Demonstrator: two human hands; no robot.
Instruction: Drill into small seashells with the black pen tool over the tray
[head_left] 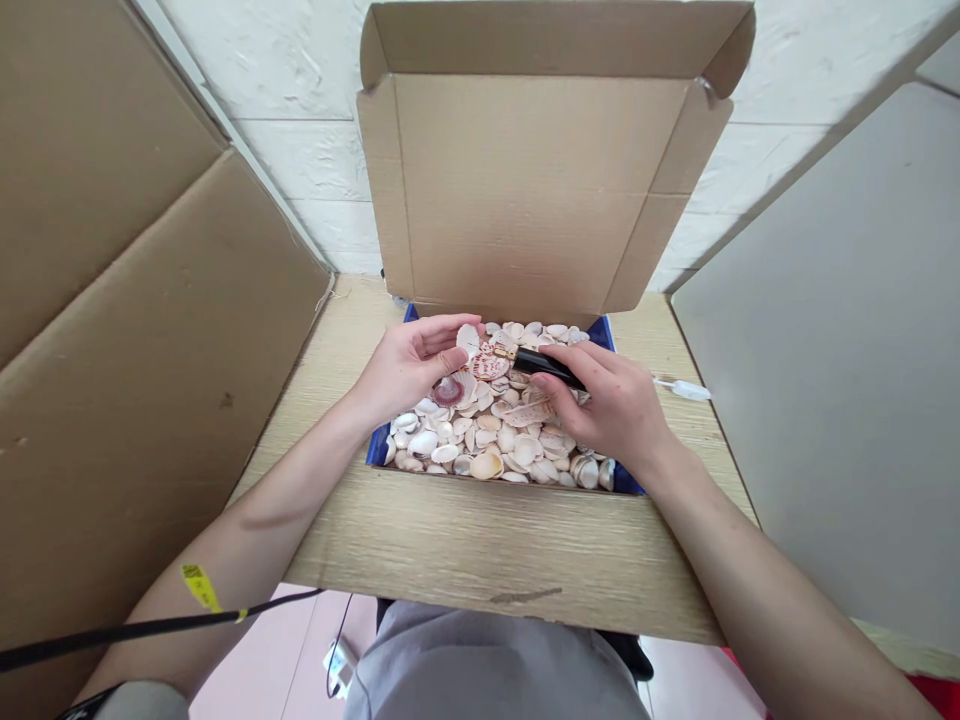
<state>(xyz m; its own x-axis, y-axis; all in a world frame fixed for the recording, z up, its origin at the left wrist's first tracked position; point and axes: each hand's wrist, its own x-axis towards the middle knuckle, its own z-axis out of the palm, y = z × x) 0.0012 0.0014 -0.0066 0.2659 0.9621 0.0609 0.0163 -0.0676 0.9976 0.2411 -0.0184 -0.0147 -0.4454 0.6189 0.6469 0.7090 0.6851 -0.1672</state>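
My left hand (409, 365) pinches a pale, fan-shaped seashell (468, 338) between thumb and fingers, above the left part of an open cardboard box. In my right hand (611, 395) lies a black mini drill (547, 367), pointing left. Its brass-coloured chuck and thin bit are at the shell; whether the bit touches it I cannot tell. Many seashells (517, 445), mostly white and cream, fill the box (379, 450) below both hands. Just under the drill tip is a red-speckled scallop shell (490, 366). A purplish shell (448, 391) sits beside my left thumb.
The box's raised lid (525, 190) leans toward the white wall (292, 80). A large cardboard panel (150, 350) stands on the left, a grey panel (840, 370) on the right. A white cord piece (682, 389) lies right of the box. A black cable (150, 630) crosses my left forearm.
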